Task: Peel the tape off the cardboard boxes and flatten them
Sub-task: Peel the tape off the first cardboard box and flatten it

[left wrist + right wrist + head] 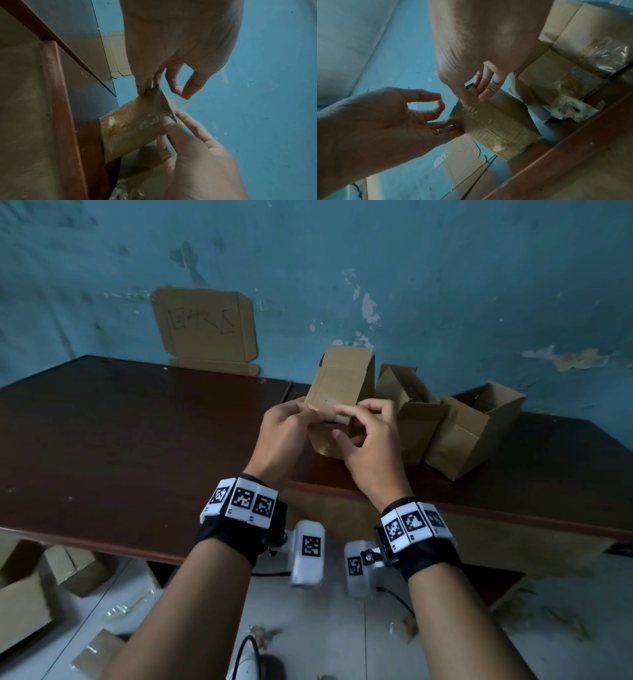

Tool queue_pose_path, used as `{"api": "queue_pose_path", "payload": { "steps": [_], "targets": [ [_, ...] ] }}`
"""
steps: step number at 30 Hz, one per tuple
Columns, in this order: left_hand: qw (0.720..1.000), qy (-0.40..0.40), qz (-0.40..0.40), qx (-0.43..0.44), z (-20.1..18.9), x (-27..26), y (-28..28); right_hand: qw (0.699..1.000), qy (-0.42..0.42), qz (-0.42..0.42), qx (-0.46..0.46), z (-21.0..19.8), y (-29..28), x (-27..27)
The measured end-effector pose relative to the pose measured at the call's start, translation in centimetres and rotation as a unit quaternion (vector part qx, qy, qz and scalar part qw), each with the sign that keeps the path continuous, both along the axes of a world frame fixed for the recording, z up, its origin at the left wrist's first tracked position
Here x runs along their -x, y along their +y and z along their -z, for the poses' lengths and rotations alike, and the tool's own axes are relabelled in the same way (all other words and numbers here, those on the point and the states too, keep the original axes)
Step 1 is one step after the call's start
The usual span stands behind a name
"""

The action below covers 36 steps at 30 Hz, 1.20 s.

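A small cardboard box point(337, 385) point(133, 121) point(494, 121) with raised flaps is held over the dark table's point(137, 440) middle. Clear tape point(120, 125) point(488, 125) runs along its near face, wrinkled at one end. My right hand point(368, 436) point(192, 148) point(476, 93) pinches the box's edge, thumb point(169, 121) on the taped face and fingers point(485, 89) over the rim. My left hand point(287, 426) point(145, 88) point(388, 121) touches the box's left corner with straight fingers point(443, 124). Its thumb and forefinger curl free beside the box.
Two more open boxes point(411, 412) point(476, 429) stand on the table to the right, with crumpled tape point(570, 109) near them. A flattened carton with writing point(205, 330) leans on the blue wall. Boxes point(24, 597) and tape scraps lie on the floor.
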State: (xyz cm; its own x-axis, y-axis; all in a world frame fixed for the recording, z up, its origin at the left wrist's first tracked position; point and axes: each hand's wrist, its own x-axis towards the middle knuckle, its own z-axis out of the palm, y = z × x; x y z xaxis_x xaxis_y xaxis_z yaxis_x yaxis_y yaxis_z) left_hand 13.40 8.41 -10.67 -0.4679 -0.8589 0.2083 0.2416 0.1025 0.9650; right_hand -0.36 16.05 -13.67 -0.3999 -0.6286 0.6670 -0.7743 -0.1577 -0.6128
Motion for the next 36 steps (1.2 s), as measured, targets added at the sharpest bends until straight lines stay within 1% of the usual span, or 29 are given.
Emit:
{"api": "queue_pose_path", "payload": {
  "steps": [4,9,16,22,25,28,32,36],
  "targets": [
    [1.000,0.002,0.021,0.007,0.0,-0.3,-0.2,1.000,-0.001,0.025,0.017,-0.6,0.0,0.0],
    [0.998,0.001,0.052,0.019,0.0,-0.5,-0.2,0.998,-0.002,0.059,-0.002,-1.1,0.0,-0.1],
    [0.995,-0.017,0.085,0.038,0.5,-0.5,-0.5,0.997,-0.040,0.068,-0.009,-1.9,0.2,-0.4],
    [0.992,-0.003,0.116,0.040,0.3,-0.7,0.1,0.995,-0.082,0.058,-0.021,-2.0,0.1,0.0],
    [0.993,-0.004,0.111,0.049,0.5,-0.5,0.0,0.994,-0.101,0.046,-0.022,-1.9,0.1,0.3],
    [0.994,0.002,0.103,0.034,1.0,-0.1,-0.6,0.996,-0.082,0.036,-0.017,-1.8,0.4,0.4],
    [0.999,-0.005,0.044,0.014,1.1,0.3,-0.6,0.998,-0.055,-0.012,0.008,-1.3,0.7,0.4],
    [0.999,-0.001,0.033,0.019,1.0,0.5,-0.4,0.999,-0.029,0.006,0.041,-0.7,0.3,0.3]
  ]
}}
